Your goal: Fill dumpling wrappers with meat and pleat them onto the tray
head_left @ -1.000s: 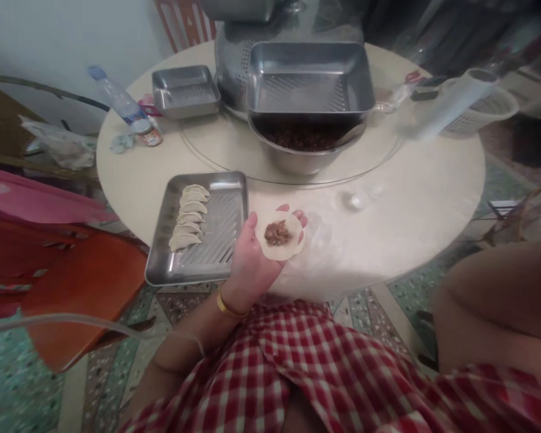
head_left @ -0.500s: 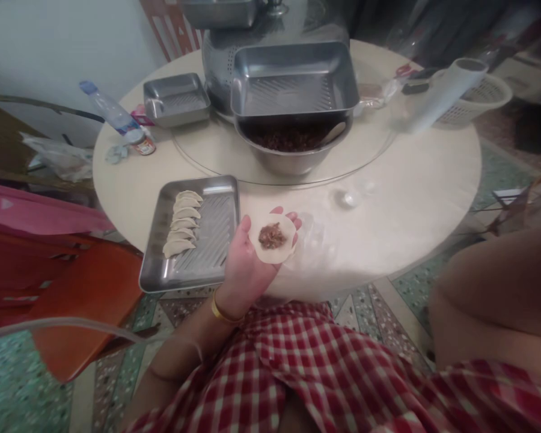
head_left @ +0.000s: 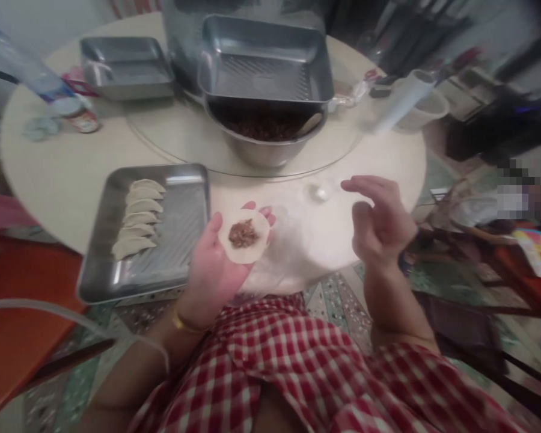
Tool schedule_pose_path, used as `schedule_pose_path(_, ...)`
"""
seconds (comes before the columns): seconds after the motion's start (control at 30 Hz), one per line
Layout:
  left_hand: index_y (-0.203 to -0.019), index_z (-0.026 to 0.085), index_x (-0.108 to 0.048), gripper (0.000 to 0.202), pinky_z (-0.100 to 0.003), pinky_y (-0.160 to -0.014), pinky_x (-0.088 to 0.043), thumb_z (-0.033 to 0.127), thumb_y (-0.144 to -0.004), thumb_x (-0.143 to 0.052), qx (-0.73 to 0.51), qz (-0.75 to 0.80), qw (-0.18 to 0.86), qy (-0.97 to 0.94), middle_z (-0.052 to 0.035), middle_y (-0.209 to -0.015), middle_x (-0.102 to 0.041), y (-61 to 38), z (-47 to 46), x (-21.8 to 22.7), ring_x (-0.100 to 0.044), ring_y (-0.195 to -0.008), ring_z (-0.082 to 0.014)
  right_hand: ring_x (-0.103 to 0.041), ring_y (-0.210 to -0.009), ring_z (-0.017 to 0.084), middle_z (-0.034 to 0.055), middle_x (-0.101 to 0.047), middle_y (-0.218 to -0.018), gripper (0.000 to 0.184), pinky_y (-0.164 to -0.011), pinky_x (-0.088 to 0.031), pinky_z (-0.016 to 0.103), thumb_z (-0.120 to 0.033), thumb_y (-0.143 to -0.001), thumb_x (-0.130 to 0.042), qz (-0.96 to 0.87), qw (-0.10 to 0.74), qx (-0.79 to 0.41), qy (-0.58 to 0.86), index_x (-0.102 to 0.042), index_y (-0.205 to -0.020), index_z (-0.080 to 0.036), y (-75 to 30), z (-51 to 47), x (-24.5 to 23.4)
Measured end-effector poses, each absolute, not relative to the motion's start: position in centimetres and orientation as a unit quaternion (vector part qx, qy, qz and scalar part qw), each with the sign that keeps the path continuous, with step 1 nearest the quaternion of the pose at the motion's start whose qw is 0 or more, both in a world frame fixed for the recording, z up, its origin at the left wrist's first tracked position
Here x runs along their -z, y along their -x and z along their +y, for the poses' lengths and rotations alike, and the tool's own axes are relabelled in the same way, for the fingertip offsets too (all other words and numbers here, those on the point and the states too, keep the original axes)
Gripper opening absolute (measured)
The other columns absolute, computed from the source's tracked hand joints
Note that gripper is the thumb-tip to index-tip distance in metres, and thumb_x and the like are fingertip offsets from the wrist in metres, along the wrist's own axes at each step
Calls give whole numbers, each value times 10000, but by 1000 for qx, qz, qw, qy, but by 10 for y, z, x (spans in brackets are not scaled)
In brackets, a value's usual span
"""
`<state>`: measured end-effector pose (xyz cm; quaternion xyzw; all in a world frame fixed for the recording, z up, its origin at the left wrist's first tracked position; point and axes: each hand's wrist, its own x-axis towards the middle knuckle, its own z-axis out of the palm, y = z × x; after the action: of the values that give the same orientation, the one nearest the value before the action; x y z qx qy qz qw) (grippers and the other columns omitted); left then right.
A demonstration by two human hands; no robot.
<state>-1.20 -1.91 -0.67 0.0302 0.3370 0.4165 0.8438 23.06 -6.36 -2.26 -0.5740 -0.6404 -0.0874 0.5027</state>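
Observation:
On the palm of my left hand (head_left: 216, 252) lies a round dumpling wrapper (head_left: 262, 230) with a mound of brown filling (head_left: 242, 234) at its middle. The fingertips show past its far edge. My right hand (head_left: 381, 219) is raised over the right side of the table, fingers extended and thumb apart, holding nothing. Left of my left hand, a metal tray (head_left: 184, 258) bears a row of several folded dumplings (head_left: 139, 219). Beyond the hands stands a metal bowl (head_left: 265, 150) of dark filling (head_left: 265, 127), with a pale spoon-like handle at its right side.
A deep metal pan (head_left: 265, 72) rests on the bowl's back part. A smaller pan (head_left: 126, 69), a plastic bottle (head_left: 31, 66) and a jar (head_left: 83, 117) stand far left. A film roll (head_left: 406, 99) and basket (head_left: 428, 111) are far right. A small whitish thing (head_left: 318, 192) is blurred.
My right hand has come into view from the right, above the table. The view has turned, so the table things appear further left. The filled wrapper still lies on my left palm.

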Motion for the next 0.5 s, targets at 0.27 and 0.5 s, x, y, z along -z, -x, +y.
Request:
schedule_pose_path(0.27,-1345,106,-561,541,-366,-847,-591,449,-1001,-323,-371,362,854,-44,-181,-1159,-717,-3,-24,6,-713,-1037,-265,-556,-1274,265,98,-732,-1074,395,-1155,-319,598,-408,-1021,-260,-628,318,116,700,-553,-1204,-216,-302,-20,63)
schedule_pose_path(0.5,-1329,93,-593,602,-405,-967,-537,512,-999,-314,-361,352,863,-33,-172,-1184,-707,-10,-30,3,-665,-1140,-289,-418,-1404,287,110,-713,-1150,516,-1184,-138,653,-517,-1020,-205,-669,217,85,706,-580,-1202,-214,-309,8,83)
